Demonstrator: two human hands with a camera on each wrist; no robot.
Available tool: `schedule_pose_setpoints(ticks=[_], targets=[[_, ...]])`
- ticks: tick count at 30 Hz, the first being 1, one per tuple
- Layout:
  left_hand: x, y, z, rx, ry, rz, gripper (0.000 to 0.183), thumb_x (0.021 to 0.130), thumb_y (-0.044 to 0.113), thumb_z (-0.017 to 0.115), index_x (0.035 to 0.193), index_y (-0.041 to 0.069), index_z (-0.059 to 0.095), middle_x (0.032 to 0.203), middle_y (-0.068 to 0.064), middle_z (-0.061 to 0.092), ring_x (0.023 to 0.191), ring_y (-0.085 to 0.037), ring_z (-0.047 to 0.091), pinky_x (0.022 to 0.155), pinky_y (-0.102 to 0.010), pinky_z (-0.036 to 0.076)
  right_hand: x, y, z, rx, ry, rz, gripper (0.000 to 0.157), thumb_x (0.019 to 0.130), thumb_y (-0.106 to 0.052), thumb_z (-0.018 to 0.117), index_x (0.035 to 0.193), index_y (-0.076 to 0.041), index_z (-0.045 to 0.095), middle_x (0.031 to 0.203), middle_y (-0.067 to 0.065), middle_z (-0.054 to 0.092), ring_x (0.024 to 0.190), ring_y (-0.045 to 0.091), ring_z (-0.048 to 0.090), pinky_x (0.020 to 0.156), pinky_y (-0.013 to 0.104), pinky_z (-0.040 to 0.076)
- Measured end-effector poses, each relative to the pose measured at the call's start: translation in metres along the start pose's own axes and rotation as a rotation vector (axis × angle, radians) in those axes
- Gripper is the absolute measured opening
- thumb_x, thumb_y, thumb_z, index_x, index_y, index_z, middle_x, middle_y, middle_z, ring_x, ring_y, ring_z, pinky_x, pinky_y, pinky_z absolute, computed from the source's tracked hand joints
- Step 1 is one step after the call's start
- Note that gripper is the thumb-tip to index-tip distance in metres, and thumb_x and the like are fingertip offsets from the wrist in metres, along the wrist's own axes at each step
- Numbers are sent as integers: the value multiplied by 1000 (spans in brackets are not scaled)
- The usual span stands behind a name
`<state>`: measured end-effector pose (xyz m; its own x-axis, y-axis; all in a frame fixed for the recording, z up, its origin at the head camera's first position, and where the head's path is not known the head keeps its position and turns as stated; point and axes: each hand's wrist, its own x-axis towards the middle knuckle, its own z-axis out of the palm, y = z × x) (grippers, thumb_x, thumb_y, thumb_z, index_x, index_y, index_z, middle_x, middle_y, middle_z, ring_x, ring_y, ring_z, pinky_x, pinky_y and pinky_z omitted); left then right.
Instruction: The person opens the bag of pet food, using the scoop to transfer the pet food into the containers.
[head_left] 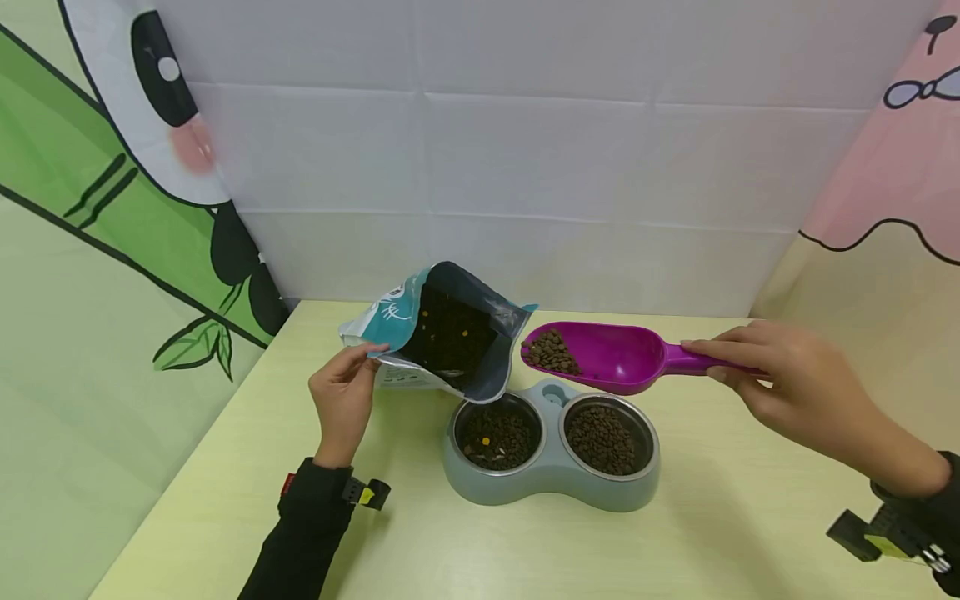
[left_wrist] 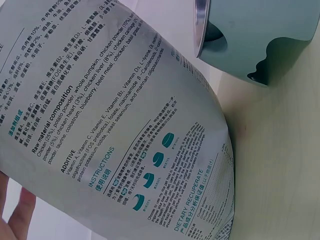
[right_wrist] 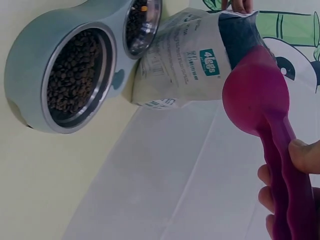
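Observation:
My right hand (head_left: 795, 387) grips the handle of a magenta scoop (head_left: 615, 354), held level with brown kibble (head_left: 551, 352) heaped at its far left end. On the left, my left hand (head_left: 345, 400) pinches the rim of a pet food bag (head_left: 401, 312). The bag's mouth gapes toward the scoop, and dark kibble (head_left: 450, 329) shows inside. Printed feeding text covers the bag's back (left_wrist: 115, 115) in the left wrist view. In front of the bag stands a grey-blue double pet bowl (head_left: 551, 475). Kibble lies in both its left metal bowl (head_left: 498, 433) and right metal bowl (head_left: 607, 435).
A pale wood-look table (head_left: 420, 550) carries the double bowl and bag. Behind it hangs a creased whitish backdrop (head_left: 525, 158), with cartoon figures printed at both sides. Dark camera mounts (head_left: 367, 493) are strapped at both wrists.

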<state>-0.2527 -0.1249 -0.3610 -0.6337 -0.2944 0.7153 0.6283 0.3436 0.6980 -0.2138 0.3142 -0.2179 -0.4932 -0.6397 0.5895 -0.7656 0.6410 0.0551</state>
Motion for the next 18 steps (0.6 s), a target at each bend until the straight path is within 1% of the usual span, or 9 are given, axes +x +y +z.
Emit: schedule_pose_setpoints(ticks=[5,10,12,14,16,18], targets=[[-1,0,-1,1,1,-11,14,82,-1,60,94,4,66,91,-11,66,87,-17,61,78,-23,49,-7,2,8,28,-28,-1,49,62,-3,71,106,-22,64,87,-13,59,66,1,40,51,12,28],[-1,-2,-1,-11,-1,-21,14,83,0,60,95,6,67,91,-8,66,87,-18,61,79,-23,49,-11,6,14,55,-43,-29,49,62,-3,71,107,-21,64,88,-14,60,68,0,43,54,12,29],[-1,-2,-1,-16,1,-24,16,83,0,60,95,7,67,91,-9,66,87,-18,61,79,-24,48,-13,8,17,60,-48,-35,49,62,-3,71,107,-22,64,89,-14,60,68,0,44,54,11,30],[0,-2,-1,-15,1,-23,16,83,-1,60,94,6,67,91,-11,66,87,-17,61,79,-23,48,-14,9,20,65,-54,-37,49,62,-3,71,107,-21,64,88,-14,60,69,0,44,55,12,30],[0,1,-1,-23,-4,-26,16,82,-3,59,94,3,66,91,-14,65,87,-16,61,80,-23,48,-16,9,23,61,-69,-33,48,63,-4,72,107,-22,64,88,-15,59,68,0,43,54,12,30],[1,7,-1,-27,-11,-27,14,82,-5,59,94,-1,65,91,-17,64,87,-14,61,79,-23,48,-17,9,26,58,-87,-26,46,64,-5,72,106,-23,64,87,-16,59,68,0,43,53,13,31]])
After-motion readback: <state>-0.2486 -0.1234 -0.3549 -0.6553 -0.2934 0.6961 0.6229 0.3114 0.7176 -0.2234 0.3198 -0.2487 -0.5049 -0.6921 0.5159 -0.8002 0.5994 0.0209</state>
